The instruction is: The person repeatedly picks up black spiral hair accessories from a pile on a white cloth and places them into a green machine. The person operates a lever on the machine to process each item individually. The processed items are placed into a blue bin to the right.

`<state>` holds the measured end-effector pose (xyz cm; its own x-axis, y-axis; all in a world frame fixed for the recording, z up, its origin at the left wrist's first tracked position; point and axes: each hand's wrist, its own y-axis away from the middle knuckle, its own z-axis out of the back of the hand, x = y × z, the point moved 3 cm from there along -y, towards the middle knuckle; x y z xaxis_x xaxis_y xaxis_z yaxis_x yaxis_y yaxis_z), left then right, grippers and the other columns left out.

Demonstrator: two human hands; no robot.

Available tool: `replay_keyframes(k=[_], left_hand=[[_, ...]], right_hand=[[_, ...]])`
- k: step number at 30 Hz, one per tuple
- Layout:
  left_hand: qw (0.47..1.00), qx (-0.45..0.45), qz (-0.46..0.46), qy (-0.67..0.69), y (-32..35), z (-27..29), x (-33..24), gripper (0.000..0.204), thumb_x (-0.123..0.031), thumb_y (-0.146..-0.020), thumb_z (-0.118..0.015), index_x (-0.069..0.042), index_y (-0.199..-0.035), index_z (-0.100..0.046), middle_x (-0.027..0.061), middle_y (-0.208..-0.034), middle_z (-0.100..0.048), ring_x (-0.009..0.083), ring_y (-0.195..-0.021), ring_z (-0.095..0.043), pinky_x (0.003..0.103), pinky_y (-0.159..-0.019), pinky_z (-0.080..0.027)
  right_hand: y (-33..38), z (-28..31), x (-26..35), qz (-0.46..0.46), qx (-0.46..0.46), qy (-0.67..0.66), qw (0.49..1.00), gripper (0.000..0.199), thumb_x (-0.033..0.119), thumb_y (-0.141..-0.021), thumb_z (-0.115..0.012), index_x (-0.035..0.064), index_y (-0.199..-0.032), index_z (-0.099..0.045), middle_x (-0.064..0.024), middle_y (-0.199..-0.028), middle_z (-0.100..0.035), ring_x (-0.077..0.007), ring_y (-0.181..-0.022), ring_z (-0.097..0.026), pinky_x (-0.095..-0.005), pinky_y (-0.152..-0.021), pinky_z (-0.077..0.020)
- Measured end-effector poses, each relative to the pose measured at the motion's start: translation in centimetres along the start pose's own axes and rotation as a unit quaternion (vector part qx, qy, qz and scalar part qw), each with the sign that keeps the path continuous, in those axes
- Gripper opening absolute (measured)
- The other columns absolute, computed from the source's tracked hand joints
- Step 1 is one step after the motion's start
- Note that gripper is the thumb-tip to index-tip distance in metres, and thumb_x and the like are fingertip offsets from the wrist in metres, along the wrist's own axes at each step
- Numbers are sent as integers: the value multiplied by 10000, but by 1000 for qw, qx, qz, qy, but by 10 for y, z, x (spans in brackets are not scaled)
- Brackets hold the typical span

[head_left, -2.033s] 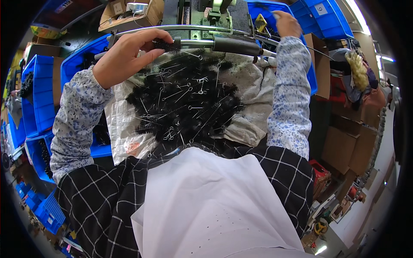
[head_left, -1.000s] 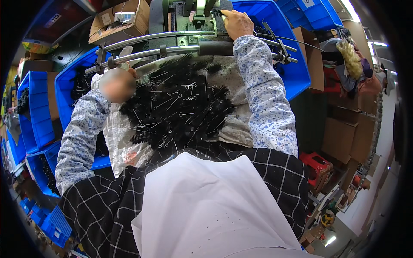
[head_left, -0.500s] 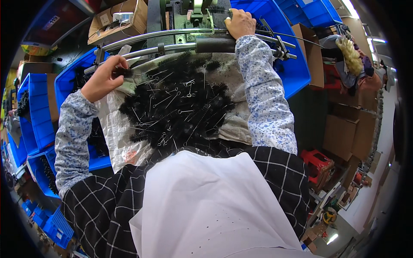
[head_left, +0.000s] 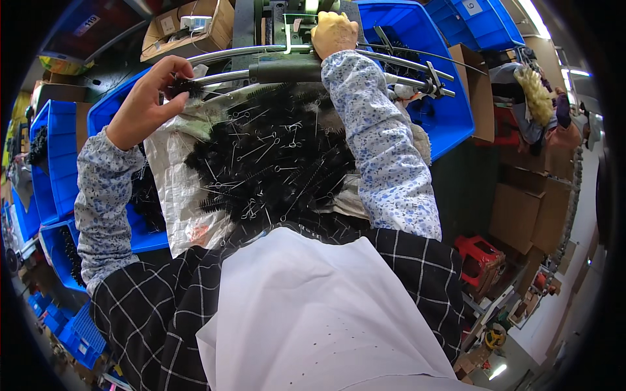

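Observation:
My left hand (head_left: 147,101) is curled around a small black wire brush (head_left: 187,86), thumb and fingers closing on its bristles. The brush's bare wire points right, over the heap. Up at the machine (head_left: 283,29), my right hand (head_left: 334,36) is closed, its fingers bent down beside the metal fixture. What those fingers grip is hidden behind the hand. Between my arms lies a heap of black brushes (head_left: 274,156) with twisted wire stems and looped ends, on a whitish woven sack (head_left: 171,189).
Two metal rails (head_left: 228,77) cross in front of the machine, with a dark sleeve (head_left: 287,70) on the nearer one. Blue bins (head_left: 450,124) stand on both sides. A cardboard box (head_left: 189,36) sits at the far left, and a red stool (head_left: 479,257) at the right.
My right hand has moved left along the machine; the black brush seen beside it earlier no longer shows there. My left hand has shifted slightly left and up with its brush.

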<state>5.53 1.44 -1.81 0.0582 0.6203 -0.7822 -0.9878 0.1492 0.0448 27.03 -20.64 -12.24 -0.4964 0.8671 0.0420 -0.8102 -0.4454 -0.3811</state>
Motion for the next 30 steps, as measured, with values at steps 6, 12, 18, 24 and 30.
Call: replay_keyframes(k=[6,12,18,24,30], left_hand=[[1000,6,0,-4,4,3,-4,309,-1,-764,-521,-27,-1058,-432,27,-968,-478,95,-872,-479,243,-838,-377],[998,-44,-30,43,11,12,6,277,1,-787,-514,-43,-1050,-441,25,-989,-467,107,-916,-473,253,-864,-360],[992,26,-122,18,-14,-12,-11,217,17,-787,-507,-32,-997,-481,39,-996,-462,128,-961,-472,265,-878,-382],[991,59,-119,15,-29,-37,-24,225,-2,-796,-545,-23,-1016,-502,46,-1017,-498,117,-914,-516,256,-842,-429],[985,-67,-112,109,-54,-73,-17,257,14,-817,-545,-23,-1062,-475,33,-1019,-517,104,-912,-548,230,-838,-448]], right_hand=[[7,15,-14,-16,43,24,999,246,246,-728,-547,114,-918,-633,-70,-901,-630,-232,-911,-575,-424,-745,-392],[8,8,-69,-6,16,-16,1000,228,273,-730,-574,119,-880,-648,-88,-866,-631,-262,-896,-583,-416,-749,-445],[-19,6,-102,-51,141,-48,987,268,310,-821,-487,220,-1027,-633,-118,-976,-621,-296,-951,-564,-401,-835,-437],[-17,62,-145,-95,5,33,995,265,303,-858,-482,210,-1072,-608,-95,-996,-626,-261,-933,-593,-381,-823,-453],[41,88,-3,49,221,-400,888,289,316,-850,-535,134,-1065,-602,-79,-800,-616,-162,-693,-562,-300,-664,-466]])
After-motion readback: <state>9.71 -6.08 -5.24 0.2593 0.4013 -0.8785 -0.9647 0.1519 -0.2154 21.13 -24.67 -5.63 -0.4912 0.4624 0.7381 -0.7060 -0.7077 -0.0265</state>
